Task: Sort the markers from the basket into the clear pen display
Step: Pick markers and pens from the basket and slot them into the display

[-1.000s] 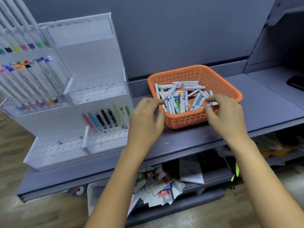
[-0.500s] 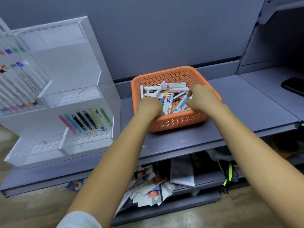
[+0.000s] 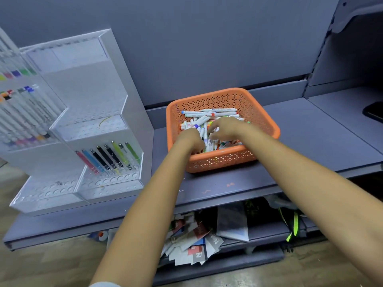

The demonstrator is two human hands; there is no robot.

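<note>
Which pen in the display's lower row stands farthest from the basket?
The pink pen, at the row's left end; the blue pen beside it and all others stand nearer the basket.

I have both arms stretched out ahead of me, bare and converging toward the middle. My left forearm (image 3: 151,204) runs up from the lower left, with a scrap of pale sleeve (image 3: 103,284) at the bottom edge. My left hand (image 3: 191,139) is palm down, its fingers bent downward and hidden behind its back. My right forearm (image 3: 310,183) comes in from the lower right. My right hand (image 3: 226,128) sits just beyond the left one, palm down, its fingers (image 3: 214,127) curled like a claw and pointing left. A narrow gap separates the hands. I cannot tell whether either holds anything.
</note>
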